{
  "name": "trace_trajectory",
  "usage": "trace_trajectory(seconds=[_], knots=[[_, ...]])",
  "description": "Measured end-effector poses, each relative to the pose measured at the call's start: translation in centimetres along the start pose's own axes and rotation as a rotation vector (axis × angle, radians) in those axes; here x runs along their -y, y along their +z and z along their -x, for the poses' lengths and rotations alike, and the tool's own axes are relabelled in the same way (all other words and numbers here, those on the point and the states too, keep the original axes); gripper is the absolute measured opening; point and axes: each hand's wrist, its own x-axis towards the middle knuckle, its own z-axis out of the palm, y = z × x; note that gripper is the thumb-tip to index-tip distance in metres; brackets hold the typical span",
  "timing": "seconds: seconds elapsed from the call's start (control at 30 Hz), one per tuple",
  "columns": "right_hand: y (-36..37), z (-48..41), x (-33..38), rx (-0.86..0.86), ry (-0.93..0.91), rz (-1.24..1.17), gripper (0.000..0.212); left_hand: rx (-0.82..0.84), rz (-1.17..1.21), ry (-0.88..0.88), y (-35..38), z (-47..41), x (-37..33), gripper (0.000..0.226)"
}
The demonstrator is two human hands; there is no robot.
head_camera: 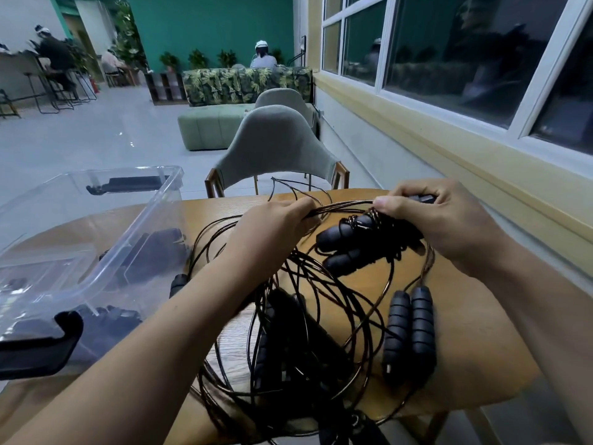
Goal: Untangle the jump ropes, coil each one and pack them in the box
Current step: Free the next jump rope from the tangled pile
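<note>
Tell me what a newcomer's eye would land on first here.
First, the tangle of thin dark jump-rope cords sprawled over the middle of the oval wooden table. Next, at its far edge, the left hand grips a bunch of those cords while the right hand holds a cord-wrapped bundle of black ribbed foam handles. A clear plastic box sits at the left.

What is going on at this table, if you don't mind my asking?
A person is working through tangled jump ropes on a wooden table. The left hand grips several cord loops, and the right hand holds a bundle of black handles with cord wound round it. Another pair of handles lies side by side nearby. The clear box stands at the left.
</note>
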Motion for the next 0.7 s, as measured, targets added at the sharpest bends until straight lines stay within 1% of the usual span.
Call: trace_trajectory(seconds=[0.07, 0.2, 0.23, 0.3, 0.37, 0.43, 0.57, 0.63, 0.7], knots=[[0.2, -0.2, -0.1, -0.045, 0.015, -0.109, 0.032, -0.008, -0.002, -0.009, 0.0, -0.1, 0.3, 0.014], [0.4, -0.8, -0.2, -0.116, 0.071, -0.321, 0.036, 0.003, -0.028, -0.034, 0.2, 0.1, 1.0, 0.015], [0.4, -0.9, -0.3, -0.129, 0.080, -0.355, 0.035, 0.005, -0.031, -0.040, 0.2, 0.1, 1.1, 0.018], [0.4, -1.1, -0.8, -0.131, 0.105, -0.399, 0.031, 0.001, -0.026, -0.058, 0.1, 0.1, 1.3, 0.020], [0.4, -1.3, -1.3, -0.120, 0.132, -0.465, 0.032, 0.024, -0.015, -0.074, 0.1, 0.1, 1.6, 0.018], [0.3, -1.6, -1.4, -0.123, 0.158, -0.533, 0.027, 0.048, -0.019, -0.070, 0.4, 0.2, 2.2, 0.021], [-0.5, -2.1, -1.3, -0.160, 0.139, -0.751, 0.020, 0.104, -0.030, -0.110, 1.3, 0.8, 3.6, 0.019], [-0.9, -2.2, -1.1, -0.182, 0.133, -0.785, 0.021, 0.136, -0.048, -0.146, 1.6, 1.1, 4.1, 0.019], [-0.7, -2.2, -0.9, -0.243, 0.126, -0.768, 0.020, 0.150, -0.048, -0.172, 1.7, 1.2, 4.3, 0.018]])
